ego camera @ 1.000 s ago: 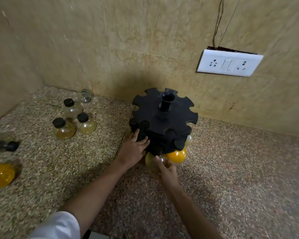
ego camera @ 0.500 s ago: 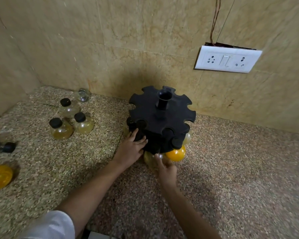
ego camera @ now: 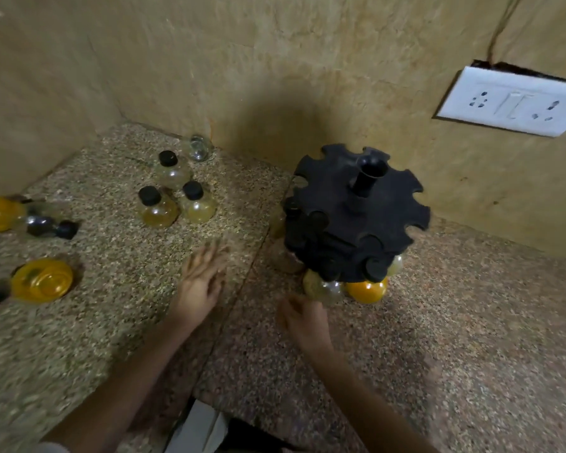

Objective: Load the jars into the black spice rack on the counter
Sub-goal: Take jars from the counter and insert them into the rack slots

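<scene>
Speckled counter (ego camera: 471,338) holds the black spice rack (ego camera: 356,217); both hands bare — left hand (ego camera: 198,286) spread, right hand (ego camera: 304,322) loosely uncurled.

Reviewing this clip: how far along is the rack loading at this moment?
Partly done. The black spice rack already holds several jars low on its near side, including an orange jar and a pale jar. Nothing is in hand: the left hand and right hand are both open and empty. Still loose: three capped jars standing together, a clear jar near the wall, and more at the counter's far left.
</scene>
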